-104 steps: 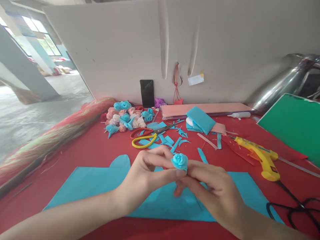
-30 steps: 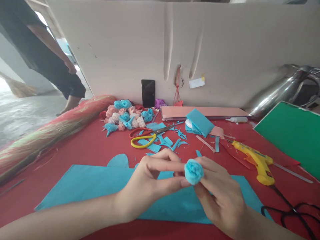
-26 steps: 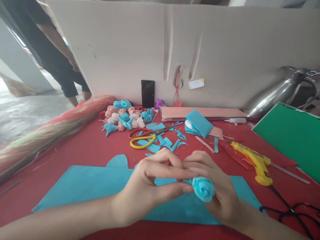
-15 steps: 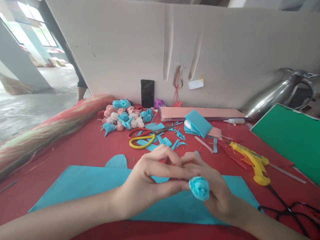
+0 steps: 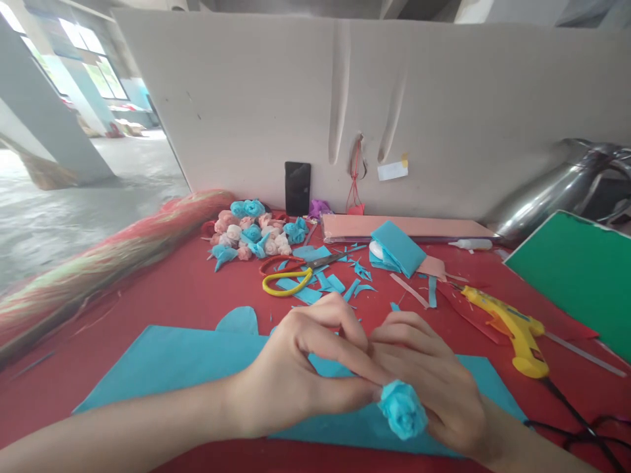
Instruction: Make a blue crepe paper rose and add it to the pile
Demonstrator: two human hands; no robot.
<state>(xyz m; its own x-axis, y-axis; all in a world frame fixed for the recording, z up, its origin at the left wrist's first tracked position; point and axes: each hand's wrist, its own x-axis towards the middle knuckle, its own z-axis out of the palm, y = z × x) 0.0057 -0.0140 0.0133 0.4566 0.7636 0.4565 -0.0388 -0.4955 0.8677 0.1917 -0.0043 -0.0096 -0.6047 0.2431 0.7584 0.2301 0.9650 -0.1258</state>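
Observation:
A blue crepe-paper rose (image 5: 403,410) is between my two hands, its petals facing the camera. The thumb and index finger of my left hand (image 5: 315,368) pinch the rose's left edge. My right hand (image 5: 428,378) is behind and to the right of the rose, with its fingers curled around the flower's base, which is hidden. The fingertips of both hands meet behind the bloom. Below them a large blue paper sheet (image 5: 197,361) lies flat on the red table (image 5: 172,295). A rounded blue paper piece (image 5: 238,320) touches the sheet's back edge.
Scissors (image 5: 288,282) lie among blue scraps. Behind them are several paper roses (image 5: 251,233) and a phone (image 5: 298,188). A folded blue packet (image 5: 398,248) and yellow glue gun (image 5: 513,328) are to the right, near a green board (image 5: 582,276) and metal jug (image 5: 537,190).
The rose has moved down and slightly right, and its bloom is tilted differently. My right hand has turned, showing more of its back. The whole view has shifted slightly.

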